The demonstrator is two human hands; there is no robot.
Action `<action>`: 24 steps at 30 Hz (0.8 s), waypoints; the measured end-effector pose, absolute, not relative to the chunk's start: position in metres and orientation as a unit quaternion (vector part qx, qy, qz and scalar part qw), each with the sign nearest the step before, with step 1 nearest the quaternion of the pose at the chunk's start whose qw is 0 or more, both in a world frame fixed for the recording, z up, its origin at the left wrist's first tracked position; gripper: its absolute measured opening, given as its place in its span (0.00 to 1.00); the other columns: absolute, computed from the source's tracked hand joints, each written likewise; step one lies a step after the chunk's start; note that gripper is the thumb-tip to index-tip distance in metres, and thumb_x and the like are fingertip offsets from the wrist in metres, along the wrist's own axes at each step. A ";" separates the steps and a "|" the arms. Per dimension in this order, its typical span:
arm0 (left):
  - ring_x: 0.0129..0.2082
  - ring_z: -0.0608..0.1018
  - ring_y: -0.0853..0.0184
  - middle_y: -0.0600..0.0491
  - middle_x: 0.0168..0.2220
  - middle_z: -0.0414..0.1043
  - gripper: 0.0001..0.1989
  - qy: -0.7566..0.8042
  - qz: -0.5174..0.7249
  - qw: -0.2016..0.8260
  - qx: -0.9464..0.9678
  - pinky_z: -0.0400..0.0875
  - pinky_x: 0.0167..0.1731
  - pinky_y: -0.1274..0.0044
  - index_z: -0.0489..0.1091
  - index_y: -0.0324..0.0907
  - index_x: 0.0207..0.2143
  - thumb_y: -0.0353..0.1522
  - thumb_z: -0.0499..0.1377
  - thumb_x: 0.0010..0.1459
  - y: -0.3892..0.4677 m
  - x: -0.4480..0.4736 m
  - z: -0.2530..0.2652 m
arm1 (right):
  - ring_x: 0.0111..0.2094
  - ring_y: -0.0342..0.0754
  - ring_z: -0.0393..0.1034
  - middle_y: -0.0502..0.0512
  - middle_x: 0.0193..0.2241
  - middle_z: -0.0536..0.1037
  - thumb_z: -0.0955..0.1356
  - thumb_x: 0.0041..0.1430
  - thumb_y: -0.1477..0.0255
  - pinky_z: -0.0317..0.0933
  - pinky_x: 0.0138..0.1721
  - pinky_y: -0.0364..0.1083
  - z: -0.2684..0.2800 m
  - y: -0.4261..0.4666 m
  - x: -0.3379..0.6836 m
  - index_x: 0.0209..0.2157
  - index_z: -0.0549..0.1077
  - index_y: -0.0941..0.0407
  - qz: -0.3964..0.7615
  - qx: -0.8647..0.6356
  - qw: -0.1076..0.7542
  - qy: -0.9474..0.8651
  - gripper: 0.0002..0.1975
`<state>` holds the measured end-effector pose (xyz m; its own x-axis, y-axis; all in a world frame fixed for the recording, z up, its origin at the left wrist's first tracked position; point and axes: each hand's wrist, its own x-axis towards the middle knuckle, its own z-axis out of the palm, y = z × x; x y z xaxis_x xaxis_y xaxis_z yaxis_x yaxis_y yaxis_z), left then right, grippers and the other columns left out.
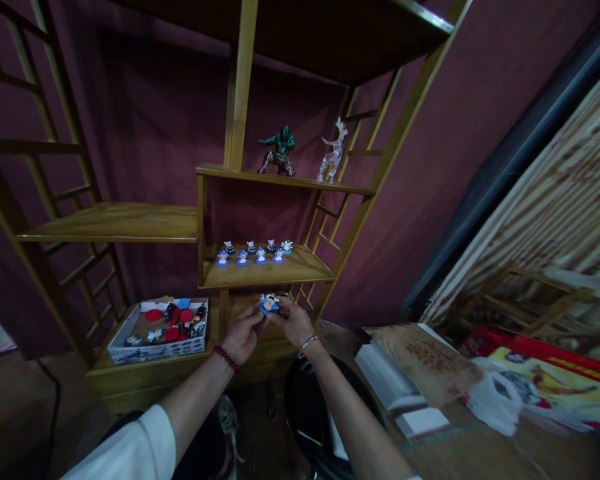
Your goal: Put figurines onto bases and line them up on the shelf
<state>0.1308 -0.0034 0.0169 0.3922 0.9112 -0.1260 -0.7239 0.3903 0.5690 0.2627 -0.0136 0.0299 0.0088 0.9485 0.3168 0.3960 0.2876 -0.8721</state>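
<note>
A small blue-and-white toy figurine [269, 305] is held between my two hands, in front of the lower shelf. My left hand [243, 333] pinches it from the left, a dark red bead bracelet on that wrist. From the right, the fingers of my right hand [294, 323] close on the same figurine; a silver bangle circles this wrist. Just beyond, similar figurines [261, 255] stand in two rows on the small wooden shelf [300, 267]. A shallow cardboard box [155, 350] to the left holds several more figurines and red and blue round pieces.
Above, a green-hooded crouching statuette [281, 152] and a clear deer figure [333, 155] stand on a higher shelf. A black stool [300, 407] is below my right forearm. White boxes [387, 377] and a plastic bag [495, 400] lie on the floor at right.
</note>
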 end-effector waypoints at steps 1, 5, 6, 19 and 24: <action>0.32 0.73 0.74 0.51 0.33 0.71 0.12 0.212 0.505 0.806 0.222 0.66 0.36 0.82 0.71 0.36 0.31 0.17 0.55 0.45 -0.002 0.133 0.018 | 0.35 0.45 0.70 0.51 0.34 0.75 0.68 0.43 0.70 0.63 0.41 0.48 0.031 -0.012 0.266 0.38 0.67 0.54 0.298 -0.513 0.485 -0.642 0.16; 0.33 0.73 0.74 0.50 0.34 0.72 0.11 0.202 0.495 0.809 0.243 0.66 0.37 0.82 0.72 0.36 0.31 0.17 0.55 0.46 0.001 0.142 0.023 | 0.37 0.46 0.70 0.51 0.35 0.75 0.68 0.42 0.69 0.63 0.42 0.48 0.031 -0.007 0.279 0.37 0.67 0.55 0.318 -0.502 0.500 -0.630 0.17; 0.33 0.73 0.74 0.50 0.34 0.72 0.11 0.203 0.491 0.811 0.248 0.66 0.37 0.82 0.72 0.36 0.31 0.18 0.55 0.46 0.002 0.144 0.024 | 0.37 0.46 0.70 0.52 0.35 0.75 0.68 0.42 0.69 0.63 0.42 0.48 0.030 -0.005 0.282 0.38 0.66 0.55 0.320 -0.502 0.507 -0.623 0.18; 0.32 0.74 0.71 0.47 0.34 0.72 0.11 0.236 0.467 0.807 0.273 0.67 0.35 0.81 0.72 0.34 0.30 0.17 0.53 0.47 0.018 0.165 0.037 | 0.41 0.47 0.69 0.53 0.36 0.75 0.69 0.40 0.71 0.60 0.47 0.50 0.040 0.007 0.308 0.38 0.66 0.55 0.331 -0.479 0.550 -0.599 0.18; 0.34 0.74 0.71 0.47 0.35 0.72 0.11 0.232 0.461 0.809 0.282 0.66 0.42 0.79 0.72 0.33 0.30 0.17 0.53 0.46 0.022 0.174 0.045 | 0.42 0.47 0.67 0.53 0.37 0.74 0.70 0.39 0.71 0.58 0.49 0.51 0.048 0.010 0.319 0.39 0.67 0.55 0.329 -0.487 0.539 -0.603 0.21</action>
<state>0.1743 0.0216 0.0449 0.4674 0.8767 -0.1140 -0.6150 0.4151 0.6705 0.3187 0.0097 0.0480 0.0562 0.9424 0.3297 0.2322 0.3088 -0.9223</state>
